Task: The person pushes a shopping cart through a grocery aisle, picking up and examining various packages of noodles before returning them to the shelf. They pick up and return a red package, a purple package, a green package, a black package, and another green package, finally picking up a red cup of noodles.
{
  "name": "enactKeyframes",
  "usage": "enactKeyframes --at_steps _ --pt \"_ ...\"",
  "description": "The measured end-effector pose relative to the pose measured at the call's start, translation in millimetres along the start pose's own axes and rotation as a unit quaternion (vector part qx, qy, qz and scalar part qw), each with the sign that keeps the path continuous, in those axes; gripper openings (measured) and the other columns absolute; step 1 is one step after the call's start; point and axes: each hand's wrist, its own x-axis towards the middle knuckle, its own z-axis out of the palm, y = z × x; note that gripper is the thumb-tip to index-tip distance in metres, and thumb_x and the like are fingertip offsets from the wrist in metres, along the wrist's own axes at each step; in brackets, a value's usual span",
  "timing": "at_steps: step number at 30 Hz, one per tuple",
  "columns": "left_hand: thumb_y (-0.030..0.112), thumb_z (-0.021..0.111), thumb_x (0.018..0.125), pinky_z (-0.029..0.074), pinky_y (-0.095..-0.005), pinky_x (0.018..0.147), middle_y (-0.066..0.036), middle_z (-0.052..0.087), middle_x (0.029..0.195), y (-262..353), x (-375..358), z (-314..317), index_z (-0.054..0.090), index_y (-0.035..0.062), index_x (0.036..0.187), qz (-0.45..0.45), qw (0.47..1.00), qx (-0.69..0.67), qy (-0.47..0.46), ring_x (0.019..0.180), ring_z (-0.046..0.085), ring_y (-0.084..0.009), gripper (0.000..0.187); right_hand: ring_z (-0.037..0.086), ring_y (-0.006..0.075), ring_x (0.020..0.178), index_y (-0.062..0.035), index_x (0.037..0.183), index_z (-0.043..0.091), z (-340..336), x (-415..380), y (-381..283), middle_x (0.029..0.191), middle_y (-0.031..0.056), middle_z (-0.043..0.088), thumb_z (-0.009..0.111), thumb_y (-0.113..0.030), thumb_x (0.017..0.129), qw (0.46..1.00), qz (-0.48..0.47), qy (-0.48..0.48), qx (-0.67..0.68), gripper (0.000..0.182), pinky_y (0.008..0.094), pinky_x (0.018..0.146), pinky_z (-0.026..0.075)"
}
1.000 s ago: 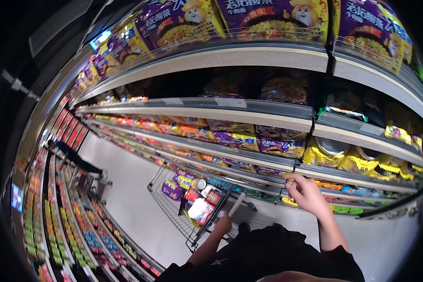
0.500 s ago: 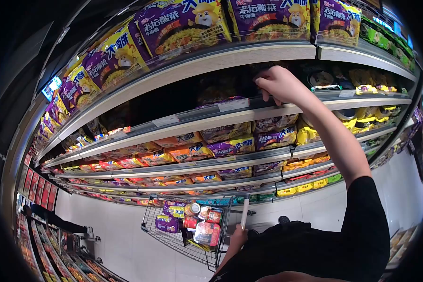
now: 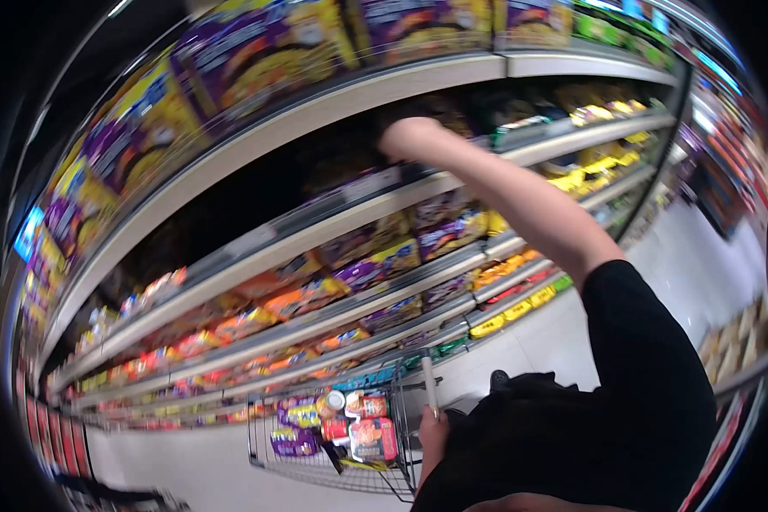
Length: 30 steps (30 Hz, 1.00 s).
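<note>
My right hand (image 3: 408,139) reaches into the dark second shelf from the top, just above a pale price label (image 3: 371,185). Its fingers are lost in shadow and blur, so anything in them is hidden. Dim packs lie beside it in the shelf. Low in the view, my left hand (image 3: 433,424) is closed round the handle (image 3: 429,384) of a wire shopping cart (image 3: 260,444). In the cart are purple packs (image 3: 293,441), a can (image 3: 335,399), red tubs and a boxed meal (image 3: 373,439).
Large purple and yellow noodle packs (image 3: 264,60) fill the top shelf. Lower shelves hold orange, purple and yellow packs (image 3: 307,297). A shelf edge (image 3: 747,373) with pale goods stands at the right. Another display (image 3: 725,183) is farther off.
The view has turned and tilted, shifting the shelves leftward and blurring them. My right hand is farther into the shelf shadow, and its fingers no longer show clearly. My left hand stays on the handle.
</note>
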Motion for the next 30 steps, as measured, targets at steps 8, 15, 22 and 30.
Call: enactKeyframes --at_steps 8,15,22,30 --pt "0.025 0.065 0.094 0.053 -0.0588 0.082 -0.028 0.071 0.091 -12.3 0.0 8.9 0.061 0.0035 0.107 0.04 0.994 -0.095 0.035 0.091 0.069 -0.0532 0.025 0.065 0.03 0.051 -0.0121 0.105 0.072 106.3 -173.9 26.0 0.063 0.0081 0.066 0.07 -0.021 0.099 0.862 -0.269 0.399 0.156 0.011 0.0423 0.048 0.053" --pt "0.021 0.062 0.097 0.052 -0.0594 0.082 -0.032 0.069 0.094 -18.8 2.6 20.0 0.056 -0.0002 0.113 0.062 0.996 -0.022 0.055 0.093 0.067 -0.056 0.027 0.067 0.032 0.053 -0.0148 0.106 0.072 300.3 -314.2 51.8 0.063 0.011 0.065 0.062 -0.028 0.103 0.965 -0.098 0.135 0.204 0.017 0.0454 0.05 0.054" --pt "0.019 0.062 0.095 0.049 -0.0597 0.082 -0.034 0.064 0.096 17.3 -10.5 15.5 0.054 -0.0008 0.113 0.016 0.999 0.008 0.041 0.095 0.063 -0.0571 0.028 0.07 0.0373 0.062 -0.0174 0.112 0.071 327.2 -376.2 95.3 0.067 0.0124 0.069 0.057 -0.032 0.106 0.972 -0.073 0.036 0.222 0.021 0.0512 0.06 0.057" --pt "0.016 0.059 0.094 0.047 -0.0563 0.074 -0.032 0.061 0.085 -8.1 -4.3 51.2 0.052 -0.004 0.109 0.133 0.987 0.052 0.075 0.081 0.062 -0.0533 0.026 0.071 0.0345 0.061 -0.019 0.117 0.073 342.9 -464.8 181.5 0.069 0.0118 0.071 0.058 -0.032 0.105 0.95 0.081 0.129 0.271 0.023 0.0494 0.059 0.058"
